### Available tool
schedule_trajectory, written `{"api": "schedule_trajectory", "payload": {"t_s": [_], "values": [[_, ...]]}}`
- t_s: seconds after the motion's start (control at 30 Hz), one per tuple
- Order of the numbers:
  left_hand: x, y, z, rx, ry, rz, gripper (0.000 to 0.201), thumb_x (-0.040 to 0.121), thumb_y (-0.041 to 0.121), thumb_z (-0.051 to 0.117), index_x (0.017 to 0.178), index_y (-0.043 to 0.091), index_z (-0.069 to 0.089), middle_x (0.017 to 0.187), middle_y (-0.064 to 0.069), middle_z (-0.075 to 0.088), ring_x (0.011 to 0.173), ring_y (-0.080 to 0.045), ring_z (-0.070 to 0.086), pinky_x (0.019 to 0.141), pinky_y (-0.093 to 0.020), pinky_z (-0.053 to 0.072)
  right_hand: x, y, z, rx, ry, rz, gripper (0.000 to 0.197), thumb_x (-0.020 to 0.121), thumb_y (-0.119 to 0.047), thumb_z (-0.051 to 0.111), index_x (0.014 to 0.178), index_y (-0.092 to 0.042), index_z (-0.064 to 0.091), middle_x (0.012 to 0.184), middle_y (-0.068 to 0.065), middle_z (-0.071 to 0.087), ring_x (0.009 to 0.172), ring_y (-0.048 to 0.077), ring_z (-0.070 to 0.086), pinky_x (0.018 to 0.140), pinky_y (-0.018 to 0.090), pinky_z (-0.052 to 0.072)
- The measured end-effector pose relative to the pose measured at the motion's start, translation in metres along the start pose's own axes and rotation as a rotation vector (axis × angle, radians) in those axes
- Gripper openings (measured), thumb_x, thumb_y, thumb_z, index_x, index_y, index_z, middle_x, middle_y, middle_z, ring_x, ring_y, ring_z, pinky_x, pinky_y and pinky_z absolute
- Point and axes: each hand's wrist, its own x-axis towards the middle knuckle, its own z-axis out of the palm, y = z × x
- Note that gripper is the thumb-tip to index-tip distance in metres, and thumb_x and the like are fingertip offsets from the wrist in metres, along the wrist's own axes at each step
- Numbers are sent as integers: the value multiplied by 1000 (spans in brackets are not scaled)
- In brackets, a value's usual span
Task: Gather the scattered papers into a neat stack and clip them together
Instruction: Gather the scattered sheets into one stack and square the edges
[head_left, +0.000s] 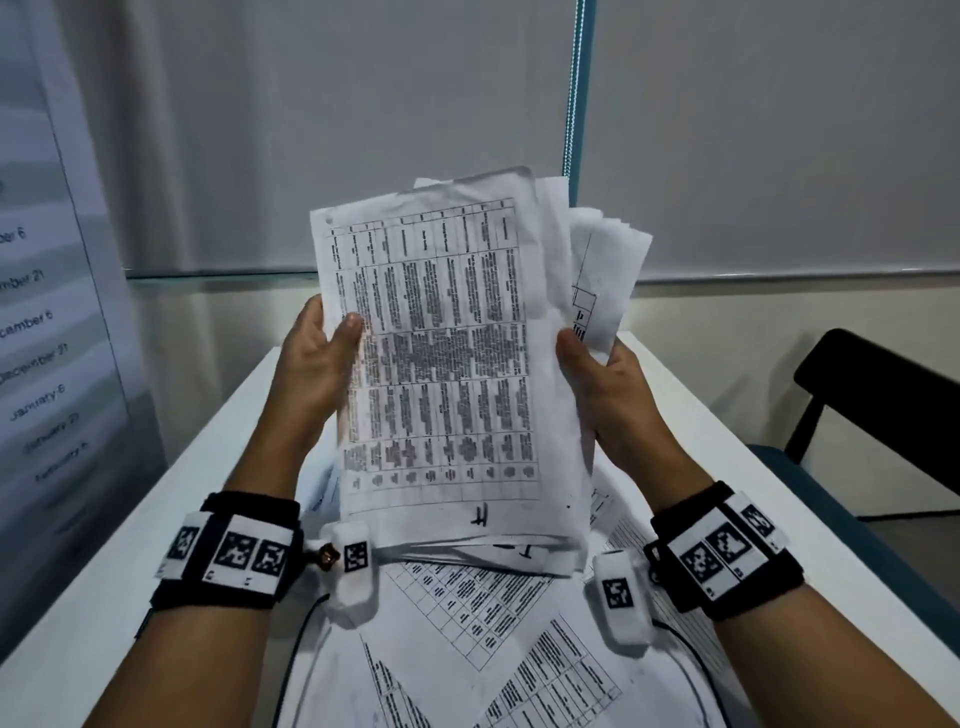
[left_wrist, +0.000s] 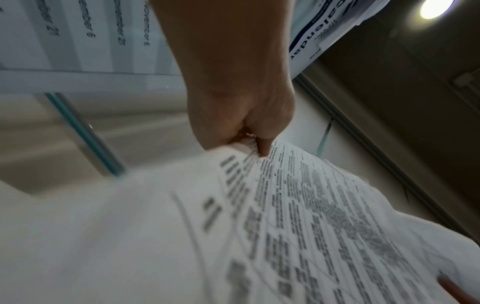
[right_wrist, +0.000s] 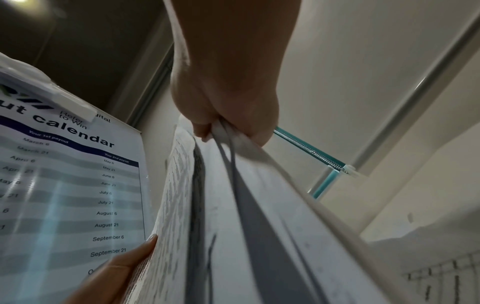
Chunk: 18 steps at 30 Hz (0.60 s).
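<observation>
I hold a sheaf of printed papers (head_left: 447, 353) upright above the white table (head_left: 171, 519). My left hand (head_left: 317, 358) grips its left edge, thumb on the front sheet. My right hand (head_left: 602, 374) grips the right edge, where several sheets fan out unevenly behind the front one. The left wrist view shows my left hand (left_wrist: 246, 131) pinching the papers (left_wrist: 298, 226). In the right wrist view my right hand (right_wrist: 228, 123) clamps the separated sheets (right_wrist: 233, 226). More loose printed sheets (head_left: 483, 623) lie scattered on the table below. No clip shows.
A wall calendar poster (head_left: 36, 312) hangs at the left. A grey blind (head_left: 363, 130) with a teal frame (head_left: 579, 104) stands behind the table. A dark chair (head_left: 872, 395) sits at the right. Black cables (head_left: 301, 639) run from my wrist bands.
</observation>
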Motion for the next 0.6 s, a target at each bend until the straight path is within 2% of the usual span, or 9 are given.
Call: {"api": "schedule_trajectory", "payload": {"t_s": [0.13, 0.2, 0.27, 0.33, 0.37, 0.47, 0.53, 0.6], "values": [[12, 10, -30, 96, 217, -12, 16, 104, 29, 54, 120, 29, 55, 119, 3, 71, 106, -21, 70, 98, -54, 55, 4, -6, -6, -67, 81, -20, 27, 100, -30, 60, 118, -11, 68, 105, 4, 78, 98, 23, 75, 95, 49, 57], [19, 25, -47, 175, 258, 17, 15, 104, 28, 55, 119, 28, 56, 119, 1, 69, 105, -22, 68, 93, -48, 56, 7, -10, -11, -103, 95, -51, 25, 100, -30, 59, 116, -13, 69, 103, 0, 78, 97, 18, 75, 94, 43, 57], [29, 43, -61, 188, 254, 73, 9, 102, 24, 58, 110, 26, 61, 110, 1, 71, 90, -14, 66, 75, -33, 54, 9, -12, -14, -109, 105, -67, 23, 100, -32, 60, 114, -16, 69, 103, -3, 78, 100, 16, 74, 96, 43, 56], [36, 60, -66, 147, 230, 94, 12, 98, 18, 63, 92, 29, 65, 93, 4, 72, 72, -10, 63, 61, -29, 48, 10, -13, -13, -99, 111, -72, 26, 99, -33, 61, 117, -16, 69, 107, -2, 78, 104, 17, 73, 100, 46, 54], [37, 65, -65, 107, 220, 80, 15, 97, 16, 64, 89, 28, 65, 86, 6, 72, 66, -10, 62, 57, -28, 48, 10, -13, -13, -95, 113, -73, 28, 99, -33, 61, 119, -15, 69, 108, -2, 77, 105, 16, 72, 101, 46, 53], [28, 63, -47, 62, 120, 11, 8, 96, 11, 65, 102, 15, 68, 77, 2, 70, 55, -13, 56, 46, -21, 44, 9, -15, -12, -76, 95, -73, 31, 99, -33, 61, 122, -13, 67, 111, 0, 77, 107, 17, 72, 102, 45, 53], [17, 54, -26, 77, 26, -15, 15, 94, 10, 68, 109, 11, 70, 80, 2, 75, 59, -14, 63, 52, -21, 51, 7, -17, -10, -69, 72, -76, 32, 99, -34, 61, 122, -13, 67, 112, 0, 76, 108, 17, 71, 101, 43, 53], [5, 47, -5, 110, -35, -26, 19, 93, 10, 71, 112, 12, 72, 92, 0, 77, 73, -15, 72, 67, -26, 59, 6, -18, -7, -98, 56, -77, 31, 99, -34, 60, 119, -12, 69, 105, -4, 78, 102, 12, 73, 90, 32, 57]]}}
